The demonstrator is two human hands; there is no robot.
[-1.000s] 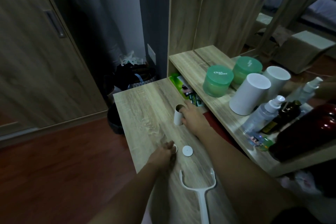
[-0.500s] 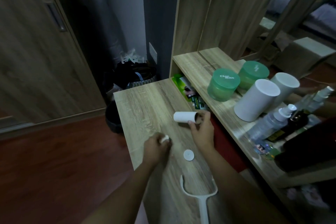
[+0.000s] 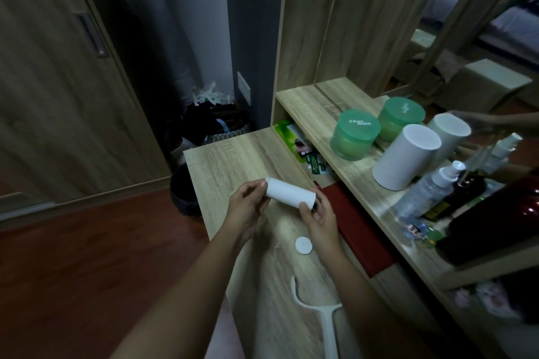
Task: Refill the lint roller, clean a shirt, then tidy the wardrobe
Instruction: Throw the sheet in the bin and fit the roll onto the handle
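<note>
Above the desk (image 3: 233, 160), your left hand (image 3: 245, 213) and right hand (image 3: 319, 217) each grip one end of the lint roll (image 3: 290, 197). White cap (image 3: 303, 245) and roller handle (image 3: 318, 312) lie below.

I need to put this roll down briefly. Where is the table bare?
The table is bare beyond the roll; so is the patch between white cap and handle. The shelf is crowded with jars and bottles.

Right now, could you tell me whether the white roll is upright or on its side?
On its side: the white roll is held nearly level, left hand at one end, right hand at the other.
</note>
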